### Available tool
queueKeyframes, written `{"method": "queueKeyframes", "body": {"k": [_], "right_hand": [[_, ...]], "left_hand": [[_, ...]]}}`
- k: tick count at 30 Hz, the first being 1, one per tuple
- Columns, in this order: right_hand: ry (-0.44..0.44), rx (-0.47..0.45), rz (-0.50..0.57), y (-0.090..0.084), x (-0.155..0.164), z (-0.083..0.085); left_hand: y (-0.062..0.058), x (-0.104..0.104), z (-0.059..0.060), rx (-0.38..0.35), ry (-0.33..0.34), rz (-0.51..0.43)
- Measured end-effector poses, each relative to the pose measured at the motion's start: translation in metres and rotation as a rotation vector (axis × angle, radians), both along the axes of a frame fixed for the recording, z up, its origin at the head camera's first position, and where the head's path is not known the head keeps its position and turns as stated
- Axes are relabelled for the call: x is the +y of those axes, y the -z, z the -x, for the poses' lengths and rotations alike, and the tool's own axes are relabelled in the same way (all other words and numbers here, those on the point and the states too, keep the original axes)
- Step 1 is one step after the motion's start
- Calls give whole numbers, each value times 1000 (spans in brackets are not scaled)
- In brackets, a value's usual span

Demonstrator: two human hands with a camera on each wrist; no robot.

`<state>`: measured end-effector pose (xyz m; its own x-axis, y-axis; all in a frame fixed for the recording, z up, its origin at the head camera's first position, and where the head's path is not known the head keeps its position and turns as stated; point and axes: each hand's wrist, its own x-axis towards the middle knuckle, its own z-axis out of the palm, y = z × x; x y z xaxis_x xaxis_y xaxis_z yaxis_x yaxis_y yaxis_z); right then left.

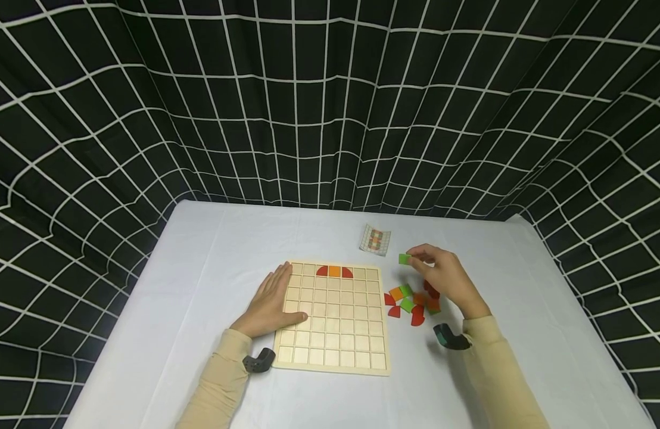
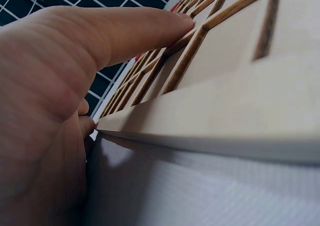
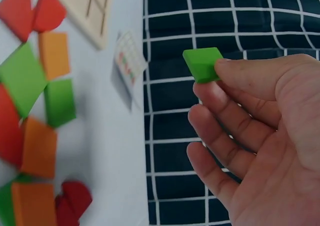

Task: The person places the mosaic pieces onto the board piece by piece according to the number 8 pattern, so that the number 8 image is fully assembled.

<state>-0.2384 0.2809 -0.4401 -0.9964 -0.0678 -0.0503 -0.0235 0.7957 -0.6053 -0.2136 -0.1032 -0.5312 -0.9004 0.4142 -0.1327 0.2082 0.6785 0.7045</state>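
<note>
A wooden grid board [image 1: 335,333] lies on the white table, with two red quarter-round pieces and an orange square [image 1: 334,271] set in its top row. My left hand [image 1: 271,301] lies flat on the board's left edge, fingers straight [image 2: 135,31] across the grid cells [image 2: 225,51]. My right hand [image 1: 442,274] is lifted above the table to the right of the board and pinches a green square tile [image 1: 404,258] [image 3: 202,64] between thumb and fingertips. Below it sits a loose pile of red, orange and green pieces [image 1: 413,301] [image 3: 35,116].
A small pattern card [image 1: 374,239] [image 3: 129,61] lies on the table behind the pile. A black curtain with a white grid hangs round the table's far and side edges. The white tablecloth [image 1: 201,250] stretches left of the board.
</note>
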Motion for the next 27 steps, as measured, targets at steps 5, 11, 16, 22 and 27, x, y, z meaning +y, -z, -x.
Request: {"method": "queueKeyframes", "body": {"k": [5,11,16,22,27], "right_hand": [[-10,40,38,-5,-9,4],[-23,81,82,-10,-20,9],[-46,97,115,-11,-27,11],[-74,96,155,-12,-38,13],[-87,93,195,-14,-48,16]], "left_hand": [[2,1,0,10,-8,-6],[1,1,0,2,-5,-5],[-1,1,0,-4,2,-6],[0,1,1,1,7,4],[1,1,1,0,1,12]]}}
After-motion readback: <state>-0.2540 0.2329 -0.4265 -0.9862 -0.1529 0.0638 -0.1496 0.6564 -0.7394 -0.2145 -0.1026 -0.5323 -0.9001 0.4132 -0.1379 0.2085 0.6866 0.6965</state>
